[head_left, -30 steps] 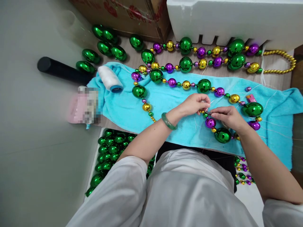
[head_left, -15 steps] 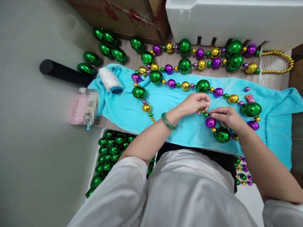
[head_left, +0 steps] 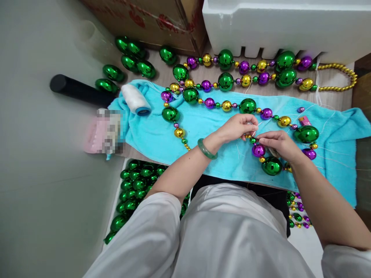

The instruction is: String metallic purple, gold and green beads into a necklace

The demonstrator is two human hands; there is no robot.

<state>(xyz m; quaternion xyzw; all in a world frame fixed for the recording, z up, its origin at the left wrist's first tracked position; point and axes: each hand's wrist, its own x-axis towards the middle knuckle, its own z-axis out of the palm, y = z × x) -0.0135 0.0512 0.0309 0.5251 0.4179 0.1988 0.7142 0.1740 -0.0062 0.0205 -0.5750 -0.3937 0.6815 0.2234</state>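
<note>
Small bead-assembly workshop, piecework station. Bench (head_left: 158, 77) with teal towel (head_left: 203, 131) as work mat, bead strands (head_left: 226, 81) at 12 o'clock, bin of loose green beads (head_left: 136, 185) at 7, thread spool (head_left: 135, 99) at 10, cardboard carton (head_left: 162, 19) and foam box (head_left: 284, 23) at 12–1.

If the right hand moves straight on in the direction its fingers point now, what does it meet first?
Almost at once the left hand: the right hand points left along the bead strand, and both pinch it nearly fingertip to fingertip. Depth is hard to judge.
</note>
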